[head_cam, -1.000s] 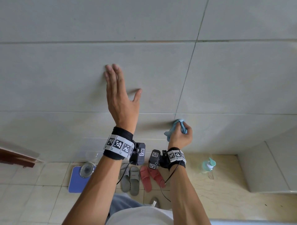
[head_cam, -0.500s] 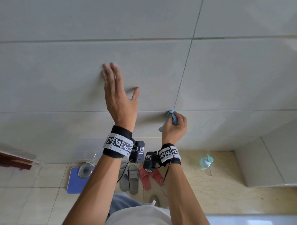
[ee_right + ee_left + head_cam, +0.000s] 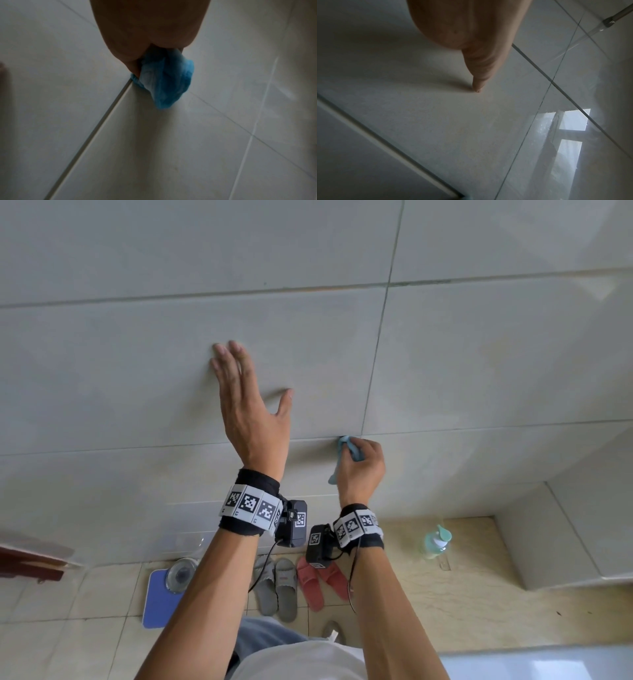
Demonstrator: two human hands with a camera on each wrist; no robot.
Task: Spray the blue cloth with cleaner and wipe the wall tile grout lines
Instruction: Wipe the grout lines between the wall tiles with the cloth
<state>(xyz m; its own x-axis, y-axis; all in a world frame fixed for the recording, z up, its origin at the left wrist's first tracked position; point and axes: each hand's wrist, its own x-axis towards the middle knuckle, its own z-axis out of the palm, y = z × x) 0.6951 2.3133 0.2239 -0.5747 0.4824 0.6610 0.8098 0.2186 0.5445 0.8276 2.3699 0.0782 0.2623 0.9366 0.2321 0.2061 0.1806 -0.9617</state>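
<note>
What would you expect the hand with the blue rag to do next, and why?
Probably slide leftward along the horizontal grout line. The right hand pinches the bunched blue cloth against that line, just left of its crossing with the vertical joint, while the left hand rests flat on the grey wall tile.

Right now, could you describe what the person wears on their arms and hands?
Both forearms are bare, no sleeves or gloves. Each wrist has a black band ringed with white square-code tags, and a small black camera box with a thin black cable hanging below.
</note>
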